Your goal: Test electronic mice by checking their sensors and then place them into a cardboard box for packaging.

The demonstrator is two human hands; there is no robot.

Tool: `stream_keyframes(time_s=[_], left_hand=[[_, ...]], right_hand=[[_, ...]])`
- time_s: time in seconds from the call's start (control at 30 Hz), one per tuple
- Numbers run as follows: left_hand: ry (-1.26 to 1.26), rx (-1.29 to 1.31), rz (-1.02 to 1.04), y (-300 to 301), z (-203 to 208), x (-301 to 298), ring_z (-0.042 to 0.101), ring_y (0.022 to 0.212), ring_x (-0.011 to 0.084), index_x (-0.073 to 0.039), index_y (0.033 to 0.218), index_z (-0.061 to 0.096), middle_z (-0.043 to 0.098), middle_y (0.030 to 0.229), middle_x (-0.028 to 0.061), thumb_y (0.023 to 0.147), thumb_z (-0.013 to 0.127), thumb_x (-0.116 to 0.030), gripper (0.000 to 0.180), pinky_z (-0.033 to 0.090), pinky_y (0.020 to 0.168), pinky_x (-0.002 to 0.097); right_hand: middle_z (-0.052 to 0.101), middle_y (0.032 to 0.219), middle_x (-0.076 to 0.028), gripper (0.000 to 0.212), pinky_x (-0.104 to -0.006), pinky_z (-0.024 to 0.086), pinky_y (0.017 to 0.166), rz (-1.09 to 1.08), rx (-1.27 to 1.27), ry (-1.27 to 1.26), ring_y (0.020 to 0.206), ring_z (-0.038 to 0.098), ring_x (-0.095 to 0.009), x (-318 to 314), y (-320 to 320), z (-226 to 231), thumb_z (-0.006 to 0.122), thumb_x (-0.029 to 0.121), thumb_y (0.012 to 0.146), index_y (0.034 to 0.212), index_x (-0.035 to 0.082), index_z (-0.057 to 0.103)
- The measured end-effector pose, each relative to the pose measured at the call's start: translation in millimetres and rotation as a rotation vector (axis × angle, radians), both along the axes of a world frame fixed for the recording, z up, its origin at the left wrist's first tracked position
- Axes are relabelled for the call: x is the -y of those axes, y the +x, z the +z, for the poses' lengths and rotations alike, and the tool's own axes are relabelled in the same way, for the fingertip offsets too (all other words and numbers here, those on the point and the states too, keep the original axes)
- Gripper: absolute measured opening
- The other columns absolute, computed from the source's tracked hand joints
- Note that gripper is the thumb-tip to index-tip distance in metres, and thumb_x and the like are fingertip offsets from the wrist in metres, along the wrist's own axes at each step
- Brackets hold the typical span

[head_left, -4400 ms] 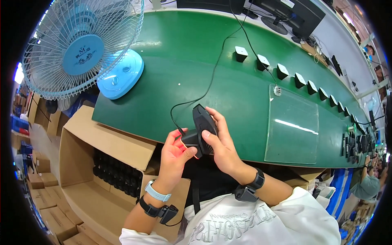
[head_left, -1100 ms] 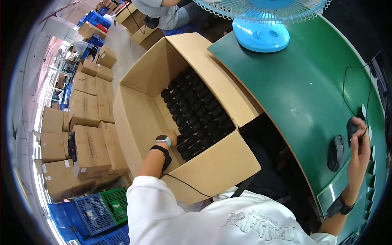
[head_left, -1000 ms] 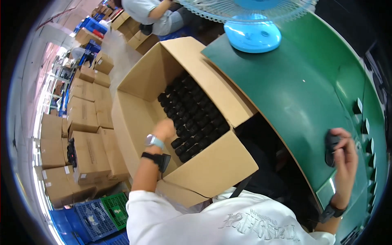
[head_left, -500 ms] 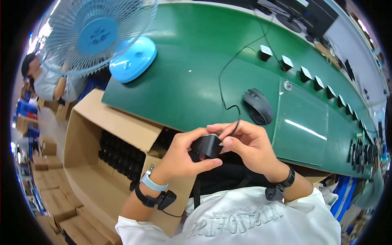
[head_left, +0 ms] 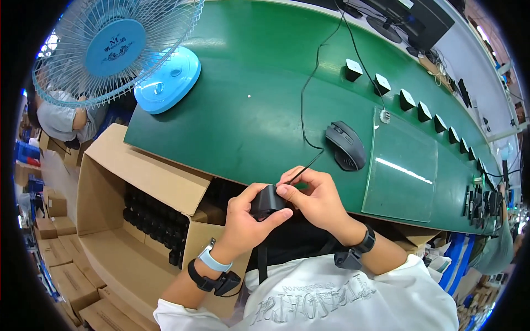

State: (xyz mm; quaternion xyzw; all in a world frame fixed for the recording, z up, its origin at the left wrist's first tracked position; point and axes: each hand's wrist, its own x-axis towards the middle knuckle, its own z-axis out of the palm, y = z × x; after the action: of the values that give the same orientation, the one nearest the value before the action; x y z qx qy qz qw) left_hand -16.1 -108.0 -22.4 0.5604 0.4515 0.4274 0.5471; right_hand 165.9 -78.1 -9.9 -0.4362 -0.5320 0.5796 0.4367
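My left hand (head_left: 243, 220) is wrapped round a small black block-shaped device (head_left: 266, 203) and holds it above the front edge of the green table (head_left: 243, 127). My right hand (head_left: 317, 203) pinches the end of a thin black cable (head_left: 303, 113) against the device's upper right side. Whether the plug sits in the device is hidden by the fingers. From there the cable runs up past a black computer mouse (head_left: 346, 145) to the back of the table.
An open carton (head_left: 105, 234) with rows of black pieces stands at the left. A blue fan (head_left: 115, 48) is at the far left. Black blocks with white tops (head_left: 353, 70) line the back right, behind a clear sheet (head_left: 400, 187). Another person (head_left: 58, 118) sits beyond the fan.
My right hand has drawn closer to the device, bringing the cable end against it. The cable now runs straighter near my hand. The whole view has shifted slightly.
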Motion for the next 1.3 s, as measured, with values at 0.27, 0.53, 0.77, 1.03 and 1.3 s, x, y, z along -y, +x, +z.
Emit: stream_keyframes(time_s=[0.27, 0.53, 0.77, 1.03, 1.3], left_hand=[[-0.420, 0.595, -0.200, -7, 1, -10, 0.060, 0.087, 0.0136, -0.001, 0.137, 0.052, 0.069, 0.109, 0.0124, 0.104, 0.056, -0.041, 0.051, 0.050, 0.078, 0.0298], [-0.509, 0.806, -0.148, -5, 6, -12, 0.064, 0.105, 0.0338, -0.005, 0.150, 0.036, 0.063, 0.121, 0.0222, 0.109, 0.042, -0.040, 0.055, 0.053, 0.085, 0.0416], [-0.462, 0.774, -0.030, 0, 11, -9, 0.064, 0.116, 0.0387, -0.004, 0.147, 0.038, 0.062, 0.127, 0.0206, 0.097, 0.068, -0.023, 0.061, 0.054, 0.100, 0.0528], [-0.332, 0.550, 0.027, -7, 1, -6, 0.066, 0.109, 0.0181, 0.002, 0.147, 0.042, 0.062, 0.130, 0.0108, 0.078, 0.085, 0.000, 0.082, 0.057, 0.095, 0.0315], [-0.419, 0.635, -0.009, -6, 4, -13, 0.058, 0.126, 0.0221, 0.001, 0.148, 0.041, 0.057, 0.137, 0.0078, 0.077, 0.084, -0.003, 0.084, 0.049, 0.108, 0.0370]], right_hand=[[0.068, 0.091, -0.007, 0.024, -0.0296, 0.049, 0.064, -0.175, 0.567, 0.240, 0.078, 0.063, -0.015, -18, 56, 26, 0.083, 0.018, 0.083, 0.095, 0.002, 0.070], [0.061, 0.120, -0.017, 0.063, -0.0420, 0.048, 0.098, -0.323, 1.105, 0.507, 0.110, 0.058, -0.032, -52, 92, -3, 0.082, 0.020, 0.080, 0.133, 0.001, 0.054], [0.059, 0.135, -0.014, 0.056, -0.0315, 0.043, 0.106, -0.241, -0.252, -0.076, 0.120, 0.057, -0.019, -7, 28, 20, 0.060, 0.015, 0.098, 0.148, 0.001, 0.040], [0.047, 0.142, -0.015, 0.063, -0.0349, 0.036, 0.111, -0.055, 0.047, 0.220, 0.128, 0.048, -0.020, 2, -9, 13, 0.058, 0.016, 0.099, 0.154, 0.002, 0.030], [0.040, 0.146, -0.028, 0.078, -0.0496, 0.036, 0.112, -0.085, 0.085, 0.593, 0.130, 0.044, -0.042, 3, -12, 10, 0.078, 0.010, 0.084, 0.146, 0.001, 0.031]])
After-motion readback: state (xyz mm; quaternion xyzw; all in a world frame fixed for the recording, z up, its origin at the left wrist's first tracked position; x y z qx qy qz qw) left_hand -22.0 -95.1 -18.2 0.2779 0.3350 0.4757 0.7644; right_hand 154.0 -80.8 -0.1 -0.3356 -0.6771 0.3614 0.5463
